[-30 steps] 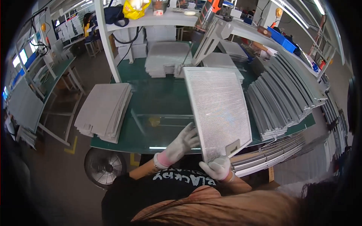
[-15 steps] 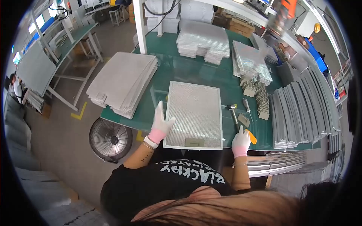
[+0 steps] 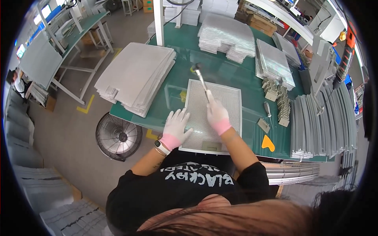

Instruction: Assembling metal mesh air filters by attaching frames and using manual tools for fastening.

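Note:
A framed metal mesh panel (image 3: 228,104) lies on the green bench top in front of me, a small beige plate (image 3: 212,146) set in its near edge. My left hand (image 3: 177,126), in a white glove with a pink cuff, rests on the panel's left edge. Its fingers are stretched out, so it is open. My right hand (image 3: 216,113), gloved alike, is closed round the handle of a hammer (image 3: 201,80). The hammer reaches over the panel, its slightly blurred head near the far left corner. To the right lie a screwdriver (image 3: 267,109), a loose beige plate (image 3: 263,125) and an orange-yellow heart-shaped piece (image 3: 268,144).
Mesh sheets (image 3: 136,74) are piled at the left, with another pile (image 3: 228,35) at the back. Grey frame strips (image 3: 327,122) stand at the right, near beige plates (image 3: 282,112) in rows. An orange-black power tool (image 3: 347,55) hangs there. A floor fan (image 3: 119,136) stands left of the bench.
My right hand has picked up the hammer from the right of the panel and brought it leftward over the panel. My left hand's fingers have spread on the left edge. The view has shifted.

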`<state>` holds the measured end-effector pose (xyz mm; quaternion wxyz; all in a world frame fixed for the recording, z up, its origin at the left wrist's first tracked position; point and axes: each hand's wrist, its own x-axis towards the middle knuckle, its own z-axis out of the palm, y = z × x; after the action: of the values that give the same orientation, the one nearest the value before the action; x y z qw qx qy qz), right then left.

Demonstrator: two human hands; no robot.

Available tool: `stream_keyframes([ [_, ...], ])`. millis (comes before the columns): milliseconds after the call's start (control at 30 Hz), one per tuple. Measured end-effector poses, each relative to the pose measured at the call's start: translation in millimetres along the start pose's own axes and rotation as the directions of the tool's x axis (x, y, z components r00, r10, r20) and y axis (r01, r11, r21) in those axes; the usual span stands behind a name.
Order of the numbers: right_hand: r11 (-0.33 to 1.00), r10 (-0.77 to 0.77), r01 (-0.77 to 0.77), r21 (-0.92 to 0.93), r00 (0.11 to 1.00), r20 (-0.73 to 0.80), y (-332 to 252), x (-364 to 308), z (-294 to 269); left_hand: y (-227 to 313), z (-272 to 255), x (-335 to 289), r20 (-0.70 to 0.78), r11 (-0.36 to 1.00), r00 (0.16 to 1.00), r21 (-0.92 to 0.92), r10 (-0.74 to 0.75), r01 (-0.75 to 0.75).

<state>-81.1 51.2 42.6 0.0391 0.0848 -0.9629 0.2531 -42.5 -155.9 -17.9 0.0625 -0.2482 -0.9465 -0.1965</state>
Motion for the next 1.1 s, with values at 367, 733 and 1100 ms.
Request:
stream_keyframes([
  [367, 0.963, 0.116, -0.071, -0.261, 0.98, 0.161, -10, 20, 12, 0, -1, -2, -0.022, 1.0, 1.0, 0.008, -0.006, 0.006],
  [733, 0.904, 0.329, -0.369, -0.216, 0.923, -0.197, 79, -25, -41, 1, -7, -26, -0.273, 0.978, 0.96, -0.206, -0.065, 0.008],
  [1100, 0.935, 0.326, -0.338, 0.112, 0.686, -0.651, 138, -242, -31, 9, 11, -83, 0.641, -0.254, 0.727, -0.767, -0.246, 0.59],
])
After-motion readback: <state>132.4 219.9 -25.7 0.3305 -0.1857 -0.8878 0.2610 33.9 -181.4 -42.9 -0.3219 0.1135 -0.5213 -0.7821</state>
